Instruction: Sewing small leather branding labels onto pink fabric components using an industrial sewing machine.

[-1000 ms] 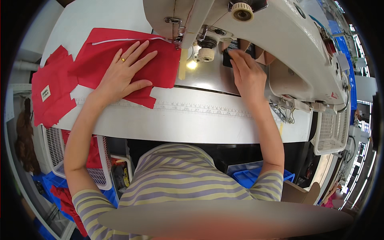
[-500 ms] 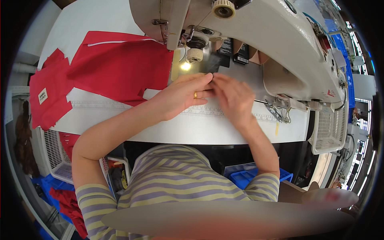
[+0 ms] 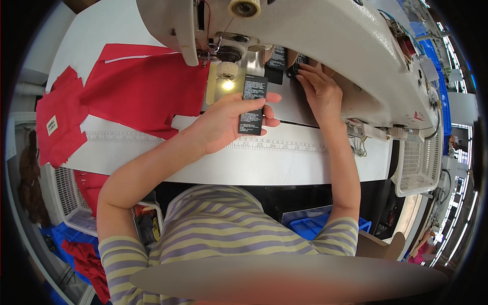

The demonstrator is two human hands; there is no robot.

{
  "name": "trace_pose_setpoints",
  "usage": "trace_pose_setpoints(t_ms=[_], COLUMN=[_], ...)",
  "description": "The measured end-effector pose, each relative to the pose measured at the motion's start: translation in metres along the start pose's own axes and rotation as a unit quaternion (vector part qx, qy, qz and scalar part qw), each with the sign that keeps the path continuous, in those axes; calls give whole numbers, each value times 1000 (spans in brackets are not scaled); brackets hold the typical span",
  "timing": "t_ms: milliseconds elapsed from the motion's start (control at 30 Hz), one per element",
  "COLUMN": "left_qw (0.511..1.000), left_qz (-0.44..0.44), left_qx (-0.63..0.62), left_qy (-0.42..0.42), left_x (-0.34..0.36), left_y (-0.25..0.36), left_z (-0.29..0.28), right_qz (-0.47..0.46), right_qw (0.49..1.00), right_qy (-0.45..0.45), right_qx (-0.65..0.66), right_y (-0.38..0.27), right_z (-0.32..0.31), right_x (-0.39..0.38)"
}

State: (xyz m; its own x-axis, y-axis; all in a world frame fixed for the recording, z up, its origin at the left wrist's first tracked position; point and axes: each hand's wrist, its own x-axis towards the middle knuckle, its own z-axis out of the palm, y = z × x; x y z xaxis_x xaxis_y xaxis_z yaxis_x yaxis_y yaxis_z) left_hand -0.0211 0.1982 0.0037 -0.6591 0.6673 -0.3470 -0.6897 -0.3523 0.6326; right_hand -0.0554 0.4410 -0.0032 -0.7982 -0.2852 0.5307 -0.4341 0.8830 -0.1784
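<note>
My left hand [image 3: 231, 117] is closed on a black printed care label [image 3: 252, 104], its thumb lying across the front and its fingers behind. My right hand [image 3: 321, 94] reaches under the sewing machine's arm [image 3: 335, 35], its fingertips pinching at a stack of black labels [image 3: 299, 62] in a small cardboard holder. Beside that stack lies another pile of black labels [image 3: 276, 58]. Left of the machine's needle area, a red fabric piece [image 3: 147, 86] with a white strip along its far edge is spread out, touching a smaller red piece [image 3: 61, 119] with a pale label.
A printed ruler scale [image 3: 203, 141] runs along the white table [image 3: 229, 168]. White baskets [image 3: 71, 201] stand at the left, with another white basket [image 3: 419, 168] at the right. Red cloth [image 3: 89, 264] hangs over blue crates at the lower left.
My hands have come apart. The left now shows a black label face up, while the right has moved away and to the right, onto the label stack. The view has shifted slightly.
</note>
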Motion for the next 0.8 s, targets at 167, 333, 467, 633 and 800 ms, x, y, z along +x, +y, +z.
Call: trace_pose_setpoints(t_ms=[167,333,467,633,800], left_qw=[998,997,999,974,790], left_qz=[-23,10,37,-42,128], left_qx=[-50,-76,-2,220,594], left_qy=[18,15,12,-42,79], left_x=[-3,-11,-29,-49,-79], left_y=[-7,-17,-15,6,27], left_z=[4,13,-5,-18,-33], right_qz=[-77,-45,6,108,115], right_qw=[995,995,973,901,908], right_qy=[70,1,3,-167,-135], right_qx=[-7,94,231,385,379], right_y=[-46,-133,-125,-121,-122], right_z=[-17,-22,-43,-41,-23], right_x=[-26,-67,-59,-14,-35])
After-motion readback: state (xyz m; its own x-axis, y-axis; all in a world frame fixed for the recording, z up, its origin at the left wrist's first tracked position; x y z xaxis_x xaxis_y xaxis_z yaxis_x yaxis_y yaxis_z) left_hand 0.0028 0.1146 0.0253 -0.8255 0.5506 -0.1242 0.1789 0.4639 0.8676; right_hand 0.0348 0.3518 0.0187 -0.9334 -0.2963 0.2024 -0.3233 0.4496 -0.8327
